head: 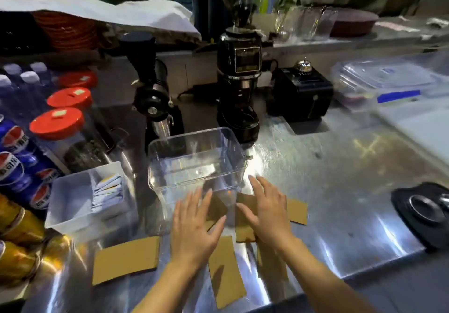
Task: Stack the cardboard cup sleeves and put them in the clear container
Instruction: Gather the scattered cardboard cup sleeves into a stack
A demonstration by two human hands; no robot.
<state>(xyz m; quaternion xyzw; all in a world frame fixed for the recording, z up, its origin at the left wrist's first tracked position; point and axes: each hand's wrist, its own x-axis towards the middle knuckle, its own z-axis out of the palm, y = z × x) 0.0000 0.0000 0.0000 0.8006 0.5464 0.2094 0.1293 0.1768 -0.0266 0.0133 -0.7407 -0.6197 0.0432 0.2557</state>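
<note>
From my head camera, flat brown cardboard sleeves lie scattered on the shiny, scuffed steel counter (340,191). One sleeve (126,259) lies with its long axis left to right; another (226,273) runs away from me, between my forearms. My left hand (194,225) and right hand (267,213) are both spread flat, palms down, fingers apart — each over a sleeve just in front of the clear container (196,162), a rigid, glossy, rectangular tub, upright and open-topped. Whether my palms press the cardboard, I cannot tell. Beside the tub sits a frosted bin of sachets (85,200); behind it — a black coffee grinder (239,76).
</note>
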